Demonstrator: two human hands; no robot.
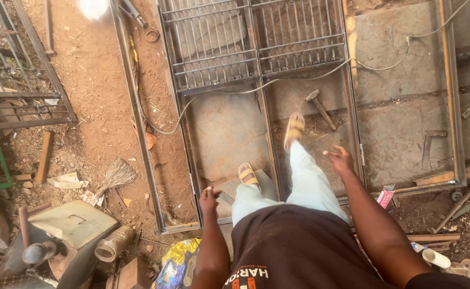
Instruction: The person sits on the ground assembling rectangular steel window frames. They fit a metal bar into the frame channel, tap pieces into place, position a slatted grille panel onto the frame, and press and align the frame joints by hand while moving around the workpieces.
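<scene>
Both bare arms hang down beside the striding legs. Left hand [209, 196] loosely curled, empty, near the rear sandalled foot [249, 175]. Right hand [339, 159] empty, fingers half spread, palm down.

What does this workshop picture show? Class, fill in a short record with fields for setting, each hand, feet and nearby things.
Setting: outdoor yard, bare reddish soil, metal gate frame lying flat on the ground
Left hand: empty, fingers loosely curled, above the frame's edge
Right hand: empty, fingers spread, held in the air
Feet: in yellow sandals, stepping inside the frame
Hammer: on the ground ahead of the forward foot
Cable: draped across the frame's bars
Hand broom: on the soil to the left
</scene>
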